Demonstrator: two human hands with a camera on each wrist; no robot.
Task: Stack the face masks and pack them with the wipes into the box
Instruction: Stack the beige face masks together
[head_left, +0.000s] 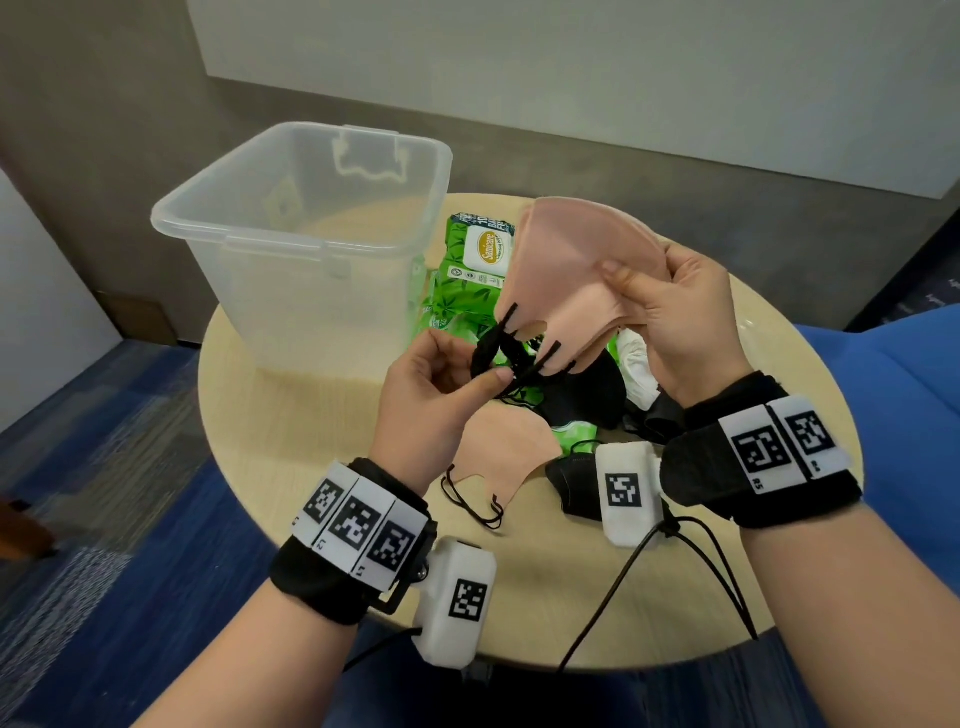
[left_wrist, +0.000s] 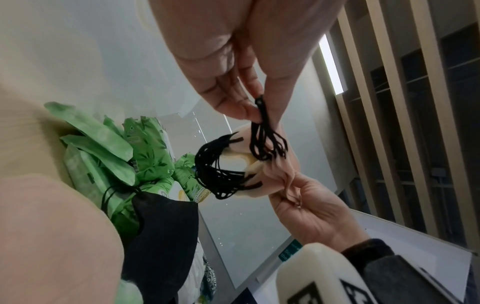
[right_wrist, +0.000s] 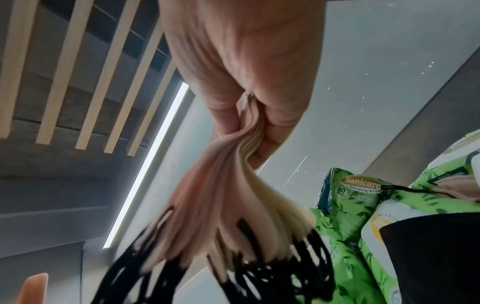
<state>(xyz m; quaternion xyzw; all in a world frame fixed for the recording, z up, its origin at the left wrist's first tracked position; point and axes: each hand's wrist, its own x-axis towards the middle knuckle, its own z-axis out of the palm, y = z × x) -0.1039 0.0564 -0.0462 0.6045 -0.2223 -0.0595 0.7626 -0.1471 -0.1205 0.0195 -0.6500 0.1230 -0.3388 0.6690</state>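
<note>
A round, pale wood-grain table (head_left: 291, 415) stands on blue patterned carpet (head_left: 104, 467) before a grey wall with a whiteboard (head_left: 571, 78); the wrist views show a slatted ceiling (right_wrist: 78, 82) with a strip light (right_wrist: 155, 154). A clear plastic box (head_left: 311, 244) sits on the far left of the table, nothing visible inside. Just beside it on the right lie green wipes packs (head_left: 467, 270), labelled "Sanicare Cleansing Wipes" and "80 sheets". The right hand (head_left: 680, 317) pinches a stack of pink masks (head_left: 571, 270) between thumb and fingers, held above the table. The left hand (head_left: 436, 395) pinches the stack's black ear loops (head_left: 498, 353) between thumb and fingertips. More masks lie loose on the table under the hands: a pink one (head_left: 509, 457), black ones (head_left: 582, 395) and a white one (head_left: 639, 364). Both wrists wear black bands (head_left: 322, 577) with square coded tags marked L1, L2 and R5.
</note>
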